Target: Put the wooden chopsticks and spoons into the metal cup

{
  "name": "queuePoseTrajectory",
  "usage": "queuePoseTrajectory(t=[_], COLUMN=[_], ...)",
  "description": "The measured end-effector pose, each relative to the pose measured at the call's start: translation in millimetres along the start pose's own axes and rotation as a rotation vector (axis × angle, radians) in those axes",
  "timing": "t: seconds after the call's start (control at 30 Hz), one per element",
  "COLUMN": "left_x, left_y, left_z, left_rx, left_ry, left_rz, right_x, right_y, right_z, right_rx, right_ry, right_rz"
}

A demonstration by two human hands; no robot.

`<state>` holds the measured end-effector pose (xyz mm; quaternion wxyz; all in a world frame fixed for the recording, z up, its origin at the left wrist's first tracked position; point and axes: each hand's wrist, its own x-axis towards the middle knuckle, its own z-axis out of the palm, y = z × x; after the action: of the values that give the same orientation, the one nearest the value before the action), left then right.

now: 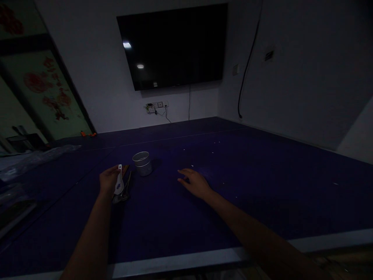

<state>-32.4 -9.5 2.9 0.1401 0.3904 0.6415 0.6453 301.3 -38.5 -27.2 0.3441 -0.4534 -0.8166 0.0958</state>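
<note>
My left hand [108, 180] is closed at the handle of a white soup spoon [119, 186] with a small blue mark in its bowl, handle end up. Just beside and behind that spoon are metal spoons [124, 195] and thin brownish sticks [125, 170]; whether my fingers also grip these cannot be made out. A grey metal cylindrical holder [142, 165] stands upright on the dark blue tabletop [169, 221], right of the utensils. My right hand [196, 183] hovers over the tabletop to the holder's right, thumb and fingers apart, with nothing in it.
Small white scraps [192, 166] are scattered right of centre. Crumpled clear plastic [37, 157] lies at the left, with orange items [87, 134] at the far left edge. A television [177, 46] hangs on the back wall above sockets [157, 105], and a black cable [247, 70] hangs at right.
</note>
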Motion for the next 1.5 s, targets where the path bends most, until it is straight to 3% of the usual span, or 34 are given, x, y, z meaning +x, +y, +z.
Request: queuePoseTrajectory(t=[0.23,0.5,0.8,1.13,1.5], left_x=[9.8,8.1,9.8,6.1,10.1], left_y=[-13.8,-14.0,-17.5,-11.1,-14.8], left_z=[-0.6,0.4,5.5,5.6,0.1], left_rx=[0.071,0.149,0.284,0.595,0.703], left_ry=[-0.079,-0.119,-0.135,-0.213,-0.197], left_rz=[0.033,0.049,-0.082,0.087,0.225], right_x=[-0.3,0.1,-0.8,0.2,0.3], right_y=[0.5,1.0,-0.9,-0.6,-0.2], right_z=[1.0,2.5,1.1,2.6,3.0], right_rx=[-0.01,-0.011,-0.011,-0.024,-0.014], right_ry=[0.007,0.005,-0.006,-0.011,-0.024], right_rz=[-0.013,-0.019,-0.017,-0.032,-0.024])
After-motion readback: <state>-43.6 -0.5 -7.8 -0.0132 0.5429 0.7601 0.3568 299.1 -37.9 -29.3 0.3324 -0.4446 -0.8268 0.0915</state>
